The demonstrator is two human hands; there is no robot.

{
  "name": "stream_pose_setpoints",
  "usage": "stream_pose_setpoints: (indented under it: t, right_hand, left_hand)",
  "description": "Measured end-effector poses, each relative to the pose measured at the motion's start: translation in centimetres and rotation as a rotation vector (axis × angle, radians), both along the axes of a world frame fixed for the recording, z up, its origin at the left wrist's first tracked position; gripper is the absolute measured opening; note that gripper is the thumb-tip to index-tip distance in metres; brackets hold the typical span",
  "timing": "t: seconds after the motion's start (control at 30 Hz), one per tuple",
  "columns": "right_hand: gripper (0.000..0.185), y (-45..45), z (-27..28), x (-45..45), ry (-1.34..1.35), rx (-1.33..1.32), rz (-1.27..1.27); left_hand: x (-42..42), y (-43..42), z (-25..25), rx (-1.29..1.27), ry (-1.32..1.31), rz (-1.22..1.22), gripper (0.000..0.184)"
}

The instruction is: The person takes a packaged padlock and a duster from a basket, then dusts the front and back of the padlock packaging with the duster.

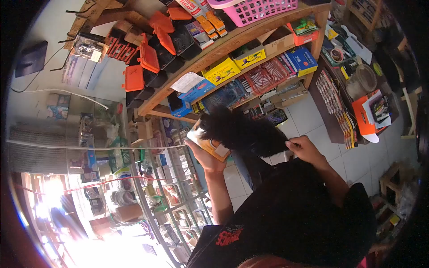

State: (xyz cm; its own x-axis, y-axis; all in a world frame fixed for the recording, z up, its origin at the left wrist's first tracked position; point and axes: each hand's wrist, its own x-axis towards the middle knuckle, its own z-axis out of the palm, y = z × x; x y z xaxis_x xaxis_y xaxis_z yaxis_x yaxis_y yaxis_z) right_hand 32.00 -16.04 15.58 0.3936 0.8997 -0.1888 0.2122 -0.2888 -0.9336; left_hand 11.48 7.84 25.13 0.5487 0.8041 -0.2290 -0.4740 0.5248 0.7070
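In the head view, I have both bare hands out in front of a black shirt [286, 210]. My left hand [208, 157] is curled around a yellow and white packet [208, 145]. I can't read what is on it. My right hand [308, 150] is closed up small, with the fingers pinched on one end of a black fluffy duster [250, 134]. The duster lies between my two hands. Its fluff hides part of the packet, so I can't tell how hard they touch.

I think the step in hand is wiping dust off the packet. To me, the next move calls for a firm left hand and a soft, short brush from the right.

Past my hands is a wooden shelf [225, 46]. It has a pink basket [263, 12] up on top, orange-lidded bins [148, 58] at its left end, and a blue box [301, 59] lower down. Pale floor tiles [367, 156] show on the right.
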Motion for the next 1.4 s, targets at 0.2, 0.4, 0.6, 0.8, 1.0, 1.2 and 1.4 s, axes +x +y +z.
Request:
stream_pose_setpoints:
  t: [0.2, 0.4, 0.6, 0.8, 1.0, 1.2, 1.4]
  right_hand:
    - [0.036, -0.7, -0.2, -0.3, 0.079, 0.000, 0.019]
    - [0.040, 1.0, -3.3, -3.1, 0.223, 0.057, 0.019]
    - [0.043, -1.4, -6.6, -2.5, 0.154, 0.020, 0.178]
    - [0.044, -1.8, -4.8, -2.2, 0.118, -0.032, 0.149]
    - [0.041, -1.6, -2.1, -2.3, 0.063, 0.031, 0.038]
    - [0.038, -0.7, -1.4, -2.2, -0.015, 0.052, 0.085]
    - [0.037, -0.8, -1.3, -1.7, 0.056, -0.017, 0.026]
  left_hand:
    - [0.5, 0.9, -0.2, 0.054, -0.017, 0.136, 0.080]
    - [2.2, 0.8, -1.7, 0.126, -0.122, 0.199, 0.078]
    - [-0.3, 3.7, -3.4, 0.008, -0.375, 0.130, 0.078]
    - [-1.2, 5.0, -6.3, -0.268, -0.623, 0.182, 0.072]
    - [-0.3, 5.2, -7.0, -0.070, -0.588, 0.059, 0.084]
    - [1.1, 2.7, -5.1, 0.020, -0.541, 0.013, 0.091]
    - [1.5, 2.3, -3.1, 0.025, -0.262, 0.209, 0.085]
